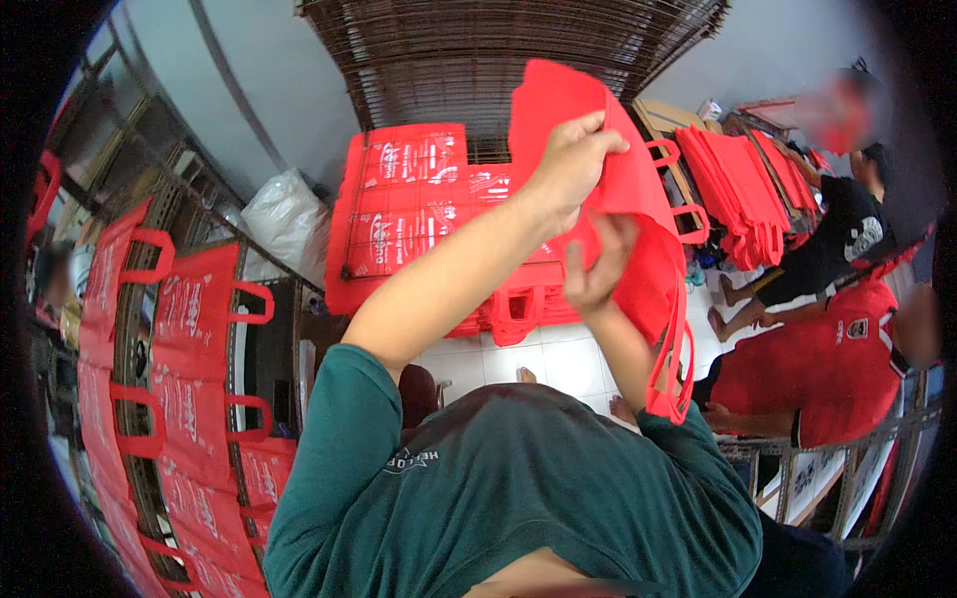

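Head view: bag, at the pile's right, likely light, limp, easily creased, best taken by edge or handles; left hand gripping it, right hand loosely spread, contact unclear.

Bag pile ctr, plastic sack L

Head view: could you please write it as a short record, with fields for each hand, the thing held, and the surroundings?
Left hand: closed on the raised red bag
Right hand: fingers spread and partly bent, blurred, in front of the bag; contact unclear
Bag state: lifted and loosely bent, a handle loop hanging low by the right forearm
Ahead: printed red bags laid out flat; brown wire racks beyond
Left side: white plastic bundle
Right side: pile of red bags; person in red shirt
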{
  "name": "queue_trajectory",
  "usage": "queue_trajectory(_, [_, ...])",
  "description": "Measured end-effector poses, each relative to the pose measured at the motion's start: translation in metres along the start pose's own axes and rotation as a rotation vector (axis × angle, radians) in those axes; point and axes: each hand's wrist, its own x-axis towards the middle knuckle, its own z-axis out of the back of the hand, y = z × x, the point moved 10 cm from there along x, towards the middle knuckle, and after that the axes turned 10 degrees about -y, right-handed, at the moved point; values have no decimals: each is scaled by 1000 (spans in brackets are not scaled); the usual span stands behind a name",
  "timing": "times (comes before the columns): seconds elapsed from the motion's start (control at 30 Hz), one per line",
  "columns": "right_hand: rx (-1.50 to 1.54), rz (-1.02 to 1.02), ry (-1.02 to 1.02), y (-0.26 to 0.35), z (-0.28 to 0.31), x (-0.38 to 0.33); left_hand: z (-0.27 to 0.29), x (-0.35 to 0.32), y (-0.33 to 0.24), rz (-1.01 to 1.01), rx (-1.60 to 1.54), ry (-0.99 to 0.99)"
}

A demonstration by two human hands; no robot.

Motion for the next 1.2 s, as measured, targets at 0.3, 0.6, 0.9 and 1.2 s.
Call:
queue_trajectory(0.3, [1517, -1738, 482, -67, -79, -269, 69, -38, -100, -283, 72, -86])
queue_trajectory(0.6, [1438, -1938, 172, -85, -107, -232, 138, -104, -147, -296, 145, -222])
queue_trajectory(0.9, [1738, -1661, 732, 11, -183, -188, 189, -169, -183, -372, 133, -460])
queue_trajectory(1.2, [1234, -1567, 772, -41, -234, -210, 232, -195, -210, -434, 194, -719])
